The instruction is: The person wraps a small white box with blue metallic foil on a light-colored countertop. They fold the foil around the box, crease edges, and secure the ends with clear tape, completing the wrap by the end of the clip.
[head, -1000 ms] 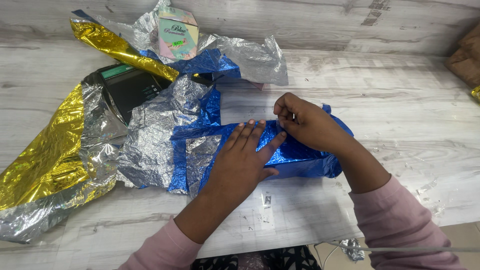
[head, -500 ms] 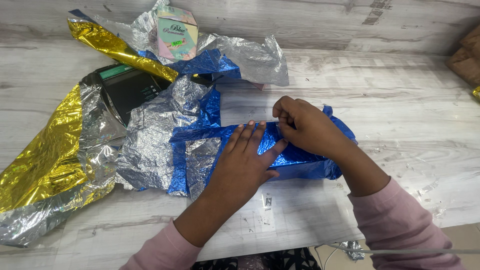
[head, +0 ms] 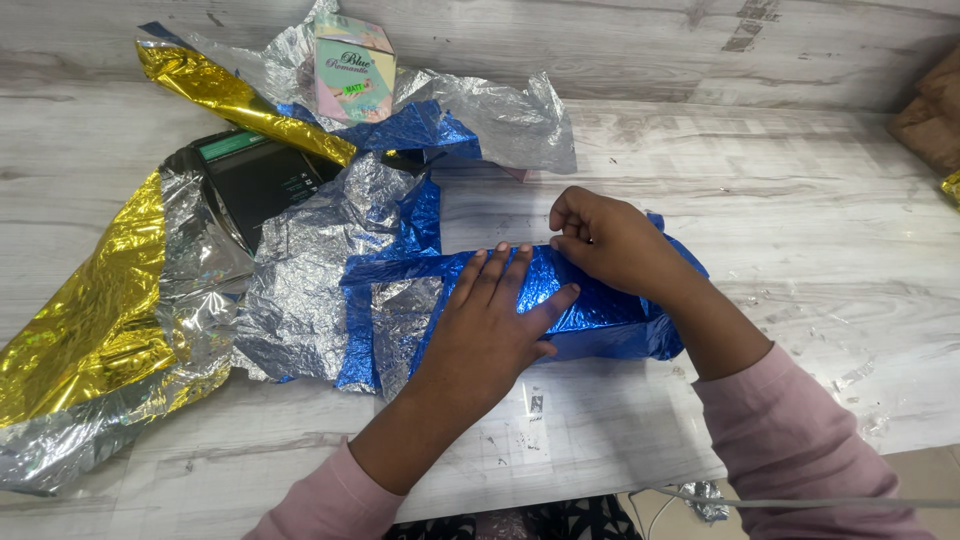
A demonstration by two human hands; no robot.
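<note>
A long box wrapped in blue metallic foil (head: 600,315) lies on the pale wood-grain table (head: 800,260). My left hand (head: 495,320) rests flat on top of it with the fingers spread, pressing the foil down. My right hand (head: 610,240) sits at the box's far right part, its fingers curled and pinching a fold of the blue foil. To the left, the loose end of the blue sheet (head: 385,300) shows its silver underside. Both forearms are in pink sleeves.
Crumpled gold and silver foil (head: 90,330) covers the table's left side, partly over a black box (head: 265,180). A small pastel carton (head: 352,65) stands on silver foil (head: 500,110) at the back. A brown object (head: 930,115) sits at the far right edge.
My right hand has drawn slightly to the left along the box's top while holding the foil fold. My left hand has stayed flat on the foil.
</note>
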